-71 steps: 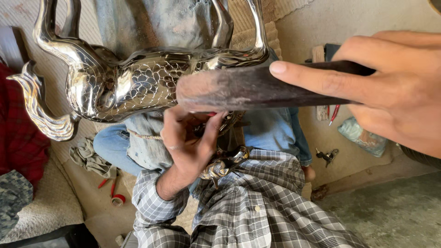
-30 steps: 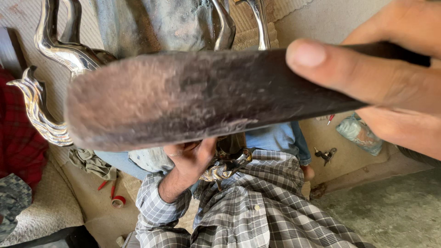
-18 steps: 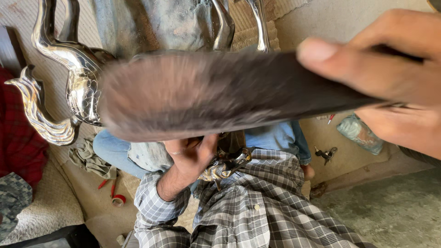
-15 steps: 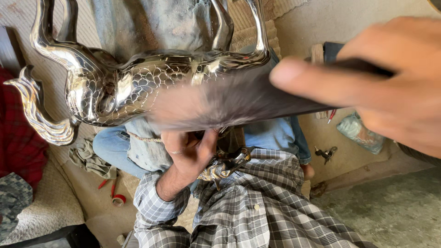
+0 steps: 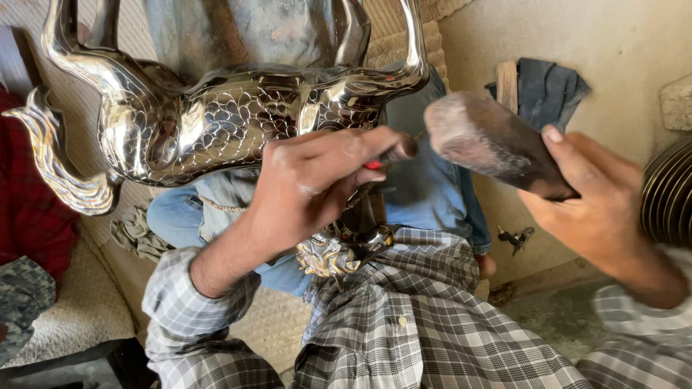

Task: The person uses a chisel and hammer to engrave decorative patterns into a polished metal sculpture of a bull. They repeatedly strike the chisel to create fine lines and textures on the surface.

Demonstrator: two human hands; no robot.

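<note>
The polished metal casting [image 5: 216,122], a scaled animal form with curling tail and horn-like limbs, fills the upper left and serves as my landmark. Below it lie my legs in blue jeans [image 5: 425,187] and my checked shirt [image 5: 404,324]. To the left of the casting's tail sits a red cloth [image 5: 29,209]. To the right of the casting, well apart against the pale wall, rests a dark folded cloth [image 5: 548,90].

My right hand [image 5: 598,209], right of the casting, has its fingers wrapped tight around a worn wooden mallet [image 5: 490,140], whose blurred head hangs just beside the casting's lower right edge. My left hand [image 5: 317,180], directly beneath the casting's belly, has its fingers pinched together on a slim punch tool [image 5: 393,153], only its dark tip and a red band showing. Below that hand a small ornate metal piece [image 5: 328,256] rests in my lap.
</note>
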